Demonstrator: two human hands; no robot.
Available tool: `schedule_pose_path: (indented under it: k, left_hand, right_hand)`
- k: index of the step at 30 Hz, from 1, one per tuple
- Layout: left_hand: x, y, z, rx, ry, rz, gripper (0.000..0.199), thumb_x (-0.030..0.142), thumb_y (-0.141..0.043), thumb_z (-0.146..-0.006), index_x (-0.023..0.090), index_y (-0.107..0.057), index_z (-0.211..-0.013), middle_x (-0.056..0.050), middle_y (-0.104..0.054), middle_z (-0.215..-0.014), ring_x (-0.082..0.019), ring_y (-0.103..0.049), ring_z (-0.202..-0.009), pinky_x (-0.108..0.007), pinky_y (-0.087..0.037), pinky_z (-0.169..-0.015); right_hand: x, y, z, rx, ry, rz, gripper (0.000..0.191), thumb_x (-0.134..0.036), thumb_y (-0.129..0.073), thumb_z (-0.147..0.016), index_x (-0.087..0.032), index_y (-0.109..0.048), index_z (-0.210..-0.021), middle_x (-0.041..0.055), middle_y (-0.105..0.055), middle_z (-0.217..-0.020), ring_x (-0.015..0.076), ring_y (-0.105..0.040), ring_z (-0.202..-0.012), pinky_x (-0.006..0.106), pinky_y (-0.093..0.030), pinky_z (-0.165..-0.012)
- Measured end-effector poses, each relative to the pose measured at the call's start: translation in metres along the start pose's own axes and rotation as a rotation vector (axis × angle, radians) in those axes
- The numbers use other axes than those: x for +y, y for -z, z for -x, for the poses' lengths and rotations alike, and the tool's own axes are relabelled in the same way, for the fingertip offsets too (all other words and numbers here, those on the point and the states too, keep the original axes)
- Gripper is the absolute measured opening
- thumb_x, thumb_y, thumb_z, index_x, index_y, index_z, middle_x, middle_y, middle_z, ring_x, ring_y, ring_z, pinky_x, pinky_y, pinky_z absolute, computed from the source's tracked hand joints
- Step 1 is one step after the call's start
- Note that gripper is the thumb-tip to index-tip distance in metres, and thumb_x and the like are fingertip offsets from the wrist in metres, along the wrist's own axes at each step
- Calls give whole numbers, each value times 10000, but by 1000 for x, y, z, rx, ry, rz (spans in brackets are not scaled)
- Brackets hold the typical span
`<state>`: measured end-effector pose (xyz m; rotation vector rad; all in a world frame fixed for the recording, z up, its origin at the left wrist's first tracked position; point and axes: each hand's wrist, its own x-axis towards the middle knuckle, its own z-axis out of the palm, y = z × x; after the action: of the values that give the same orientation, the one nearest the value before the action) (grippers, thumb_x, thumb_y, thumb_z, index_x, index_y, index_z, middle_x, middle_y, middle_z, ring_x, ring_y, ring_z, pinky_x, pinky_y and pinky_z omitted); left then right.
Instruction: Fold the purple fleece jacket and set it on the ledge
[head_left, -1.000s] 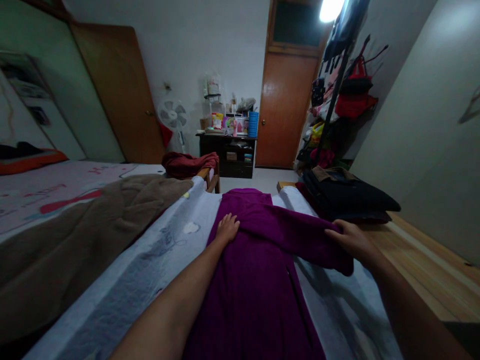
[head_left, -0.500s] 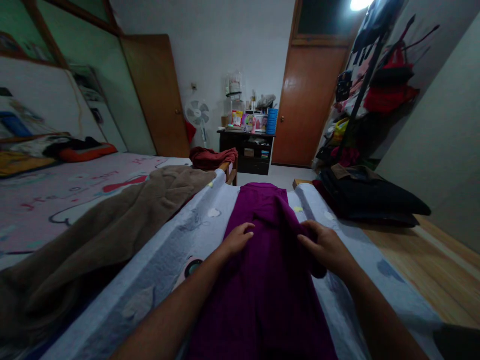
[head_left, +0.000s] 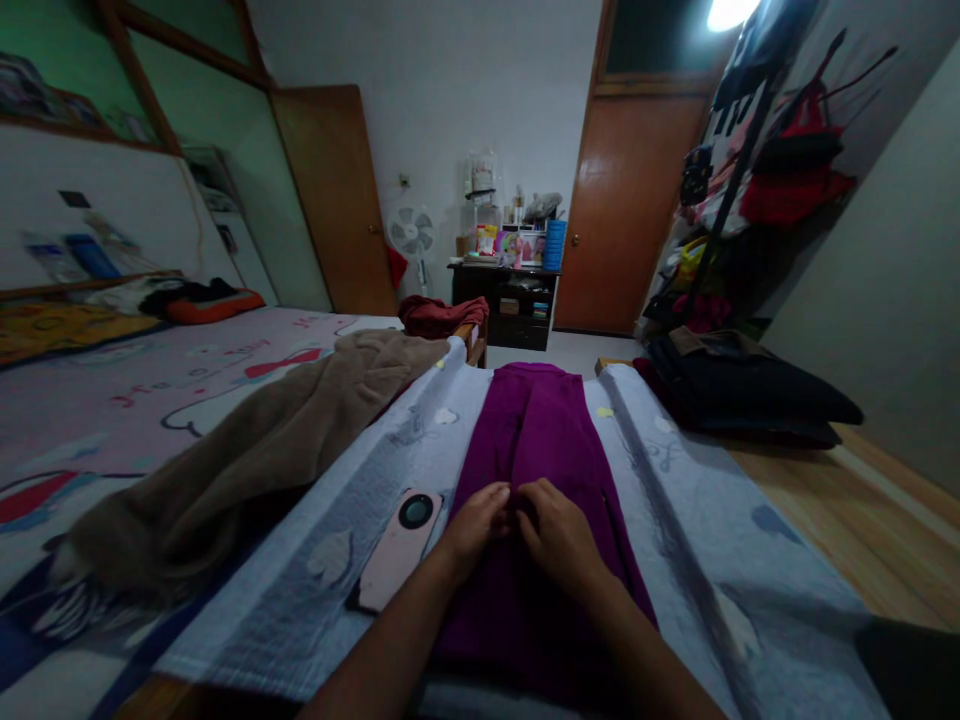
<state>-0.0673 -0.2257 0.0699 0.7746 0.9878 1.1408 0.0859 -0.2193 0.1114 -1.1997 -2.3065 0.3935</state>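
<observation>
Lying in front: a long purple fabric garment (head_left: 555,440) was spread lengthwise, flat side up, on a pale blue-grey patterned cloth (head_left: 675,500).
Garment details: a dark fold line ran from near its far end down to the hands, and a narrow dark slit marked its right side.
Left hand: the bare left hand (head_left: 478,525) was over the middle of the garment, its fingers bent inward.
Right hand: the bare right hand (head_left: 559,530) was just beside it, fingers curled down towards the fabric; whether either hand's fingers gripped the cloth or merely touched it could not be told.
Phone: a pale pink, rectangular phone (head_left: 397,555) with a round dark camera disc lay left of the garment, near the left forearm.
Left side: a fuzzy brown fabric piece (head_left: 300,430) lay rumpled beside the patterned cloth, partly over a pink printed bedspread (head_left: 202,365).
Right side: a stack of dark folded clothes (head_left: 742,385) stood near the far right edge of the patterned cloth, by a light-brown wooden surface (head_left: 885,510).
Far end: a reddish-brown crumpled cloth (head_left: 442,315) sat before a low black cabinet (head_left: 499,328).
</observation>
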Motion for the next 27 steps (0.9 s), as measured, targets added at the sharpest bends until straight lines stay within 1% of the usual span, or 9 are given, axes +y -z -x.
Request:
schedule_pose_path:
  k: [3, 6, 9, 11, 13, 16, 18, 22, 27]
  left_hand:
    - [5, 3, 0, 74, 12, -45, 401, 445, -649, -790, 205, -564, -1099, -3, -590, -882, -100, -570, -723, -220, -460, -657]
    - [6, 6, -6, 139, 0, -207, 429, 341, -622, -806, 193, -523, -1197, -28, -589, -934, -121, -580, -773, -234, -472, -668]
    - [0, 9, -12, 176, -61, -412, 604, 180, -631, -743, 191, -453, -1320, -71, -602, -1055, -150, -602, -852, -264, -490, -729]
    - [-5, 12, -15, 165, -137, -499, 707, 79, -603, -691, 214, -432, -1364, -88, -598, -1178, -180, -604, -980, -290, -491, -821]
    - [-5, 13, -16, 121, -227, -527, 673, 26, -556, -671, 212, -506, -1316, -77, -592, -1265, -195, -565, -1125, -310, -451, -948]
    - [-1, 12, -14, 98, -268, -530, 496, 22, -516, -694, 169, -647, -1150, -62, -637, -1242, -194, -557, -1164, -325, -397, -1036]
    - [3, 10, -11, 126, -226, -527, 446, 44, -513, -718, 158, -676, -1118, -61, -671, -1189, -196, -597, -1096, -336, -431, -1004]
    - [8, 8, -3, 136, -224, -530, 451, 110, -569, -747, 168, -655, -1186, -57, -673, -1194, -206, -608, -1075, -345, -455, -975]
    - [14, 13, 17, 102, -259, -666, 596, 162, -648, -721, 183, -564, -1311, -72, -640, -1229, -244, -572, -1145, -387, -435, -1011]
  right_hand:
    - [-3, -9, 6, -54, 36, -23, 159, -151, -486, -861, -214, -579, -973, 49, -606, -963, 187, -574, -882, 291, -443, -779]
    - [-2, -14, 14, -118, 76, -68, 184, -151, -493, -855, -207, -582, -1007, 52, -613, -995, 192, -570, -930, 303, -443, -833]
    - [4, -15, 24, -164, 107, -101, 339, -133, -519, -818, -202, -548, -1148, 67, -610, -1100, 210, -544, -1034, 337, -424, -923]
    - [12, -14, 34, -170, 102, -83, 477, -155, -565, -783, -201, -485, -1251, 85, -576, -1198, 237, -508, -1110, 387, -395, -978]
    - [21, -12, 44, -146, 75, -20, 601, -205, -625, -742, -191, -429, -1310, 116, -526, -1273, 281, -458, -1180, 455, -353, -1018]
    - [31, -8, 55, -98, 18, 100, 642, -221, -654, -705, -164, -426, -1302, 151, -489, -1289, 322, -412, -1210, 501, -317, -1028]
    - [34, -4, 58, -108, -1, 141, 532, -165, -615, -710, -166, -482, -1225, 133, -514, -1229, 298, -437, -1152, 459, -349, -993]
    - [29, 3, 56, -153, 18, 132, 350, -44, -501, -727, -186, -562, -1041, 81, -554, -1076, 225, -472, -999, 362, -388, -911]
    - [18, 6, 55, -150, 73, 49, 441, -7, -457, -722, -185, -579, -1107, 72, -553, -1071, 211, -466, -1000, 345, -380, -917]
